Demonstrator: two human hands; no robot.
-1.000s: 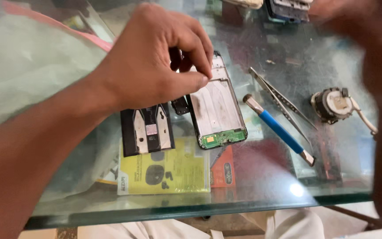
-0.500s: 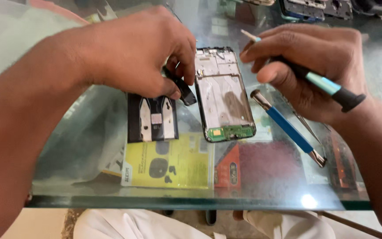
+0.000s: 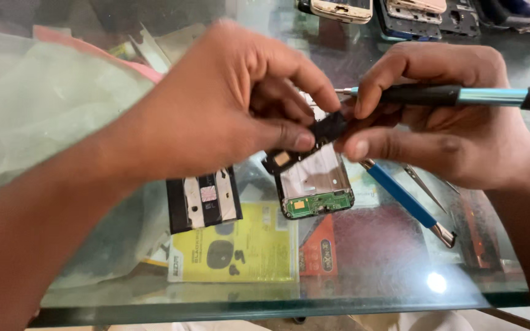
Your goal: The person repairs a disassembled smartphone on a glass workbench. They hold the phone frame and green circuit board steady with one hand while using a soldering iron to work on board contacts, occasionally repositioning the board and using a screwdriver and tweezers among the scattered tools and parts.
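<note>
1. Under the near edge of the glass tabletop [image 3: 154,300] lie a yellow printed card [image 3: 234,251] and a red packet [image 3: 317,248].
2. On the glass rest a black rectangular cover panel [image 3: 203,199], an opened phone frame with a green circuit strip [image 3: 314,187] and a blue-handled tool [image 3: 406,199].
3. Above them, the left hand [image 3: 234,104] has its grip pinched on a small black plastic module [image 3: 326,129], which the right hand [image 3: 443,132] touches while its grip is closed on a black-and-teal screwdriver [image 3: 455,95].
</note>
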